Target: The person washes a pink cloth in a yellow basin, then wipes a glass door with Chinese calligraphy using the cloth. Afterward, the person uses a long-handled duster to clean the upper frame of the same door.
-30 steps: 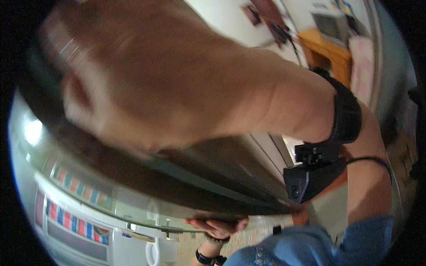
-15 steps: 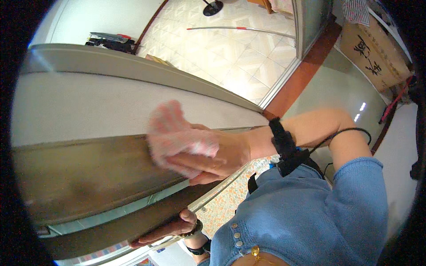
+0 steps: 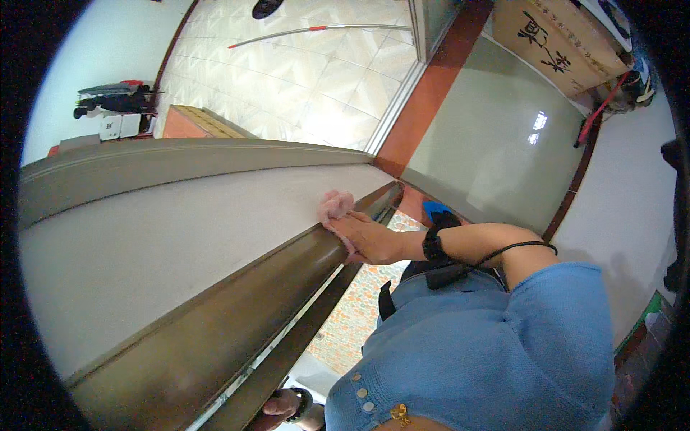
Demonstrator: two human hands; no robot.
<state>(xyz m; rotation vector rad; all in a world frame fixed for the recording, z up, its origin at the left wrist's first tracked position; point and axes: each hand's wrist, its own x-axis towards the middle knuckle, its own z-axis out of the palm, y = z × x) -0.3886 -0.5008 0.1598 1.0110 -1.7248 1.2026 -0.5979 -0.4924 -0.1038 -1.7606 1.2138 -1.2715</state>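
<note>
My right hand (image 3: 374,238) is closed on a pink cloth (image 3: 336,206). Part of the cloth bunches up beyond the fingers, and another part hangs below the palm. Hand and cloth press on the far end of a long, glossy brown frame (image 3: 215,323), where it borders a pale wall strip (image 3: 158,230). Beside the frame runs a second, darker brown strip (image 3: 287,363), with a narrow light gap between them. My left hand (image 3: 277,409) is low in the picture at the edge of that darker strip; its thumb shows, but the fingers are mostly hidden.
A grey-brown ledge (image 3: 194,153) runs beyond the pale strip. Past it lies a tiled floor (image 3: 302,86) with a long thin pole (image 3: 316,30). A cardboard box (image 3: 553,43) stands at the far right, near a greenish floor (image 3: 496,136). Patterned flooring (image 3: 345,323) shows below the frame.
My right hand has carried the cloth along the brown frame to the right, toward its far end. The view has shifted and turned, and my left hand now sits lower in it.
</note>
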